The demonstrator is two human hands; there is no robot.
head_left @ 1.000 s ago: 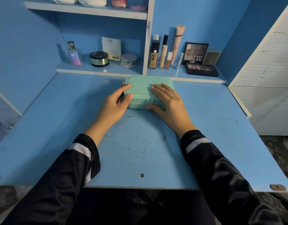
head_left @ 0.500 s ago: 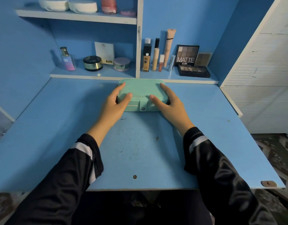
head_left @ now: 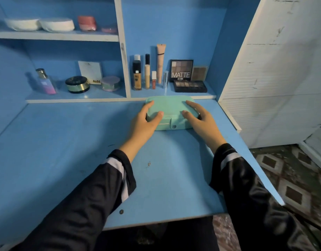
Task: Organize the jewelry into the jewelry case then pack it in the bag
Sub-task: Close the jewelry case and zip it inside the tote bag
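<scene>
- The flat, blue-painted wooden counter (head_left: 83,160) carries the task's thing at its far edge, right of centre. No bag shows anywhere, so the packing spot is presumably off to one side.
- The blue shelving (head_left: 74,96) with white front edges rises just behind the counter. The case lies close against its lower ledge, probably kept back there to leave working room in front.
- A white louvred panel (head_left: 275,98) closes off the right side.
- The mint-green, rounded-rectangular jewelry case (head_left: 169,107) lies flat on the counter with its lid down. No jewelry is visible outside it, so sorting looks finished and the move to the bag seems next.
- The left hand (head_left: 143,124) is wrapped round the case's left end, fingers along the side and thumb pressed on the lid.
- The right hand (head_left: 201,122) mirrors it on the right end. The hands are apart, one at each end, a grip that would keep the lid shut and the case level in a lift.
- A black eyeshadow palette marked MATTE (head_left: 181,69) leans upright on the lower shelf, so its face can be read.
- A tall amber foundation bottle (head_left: 137,75) stands beside the divider, clear of the hands.
- The small snap tab (head_left: 173,124) on the case's front appears fastened; a loose one could spill the contents in transit.
</scene>
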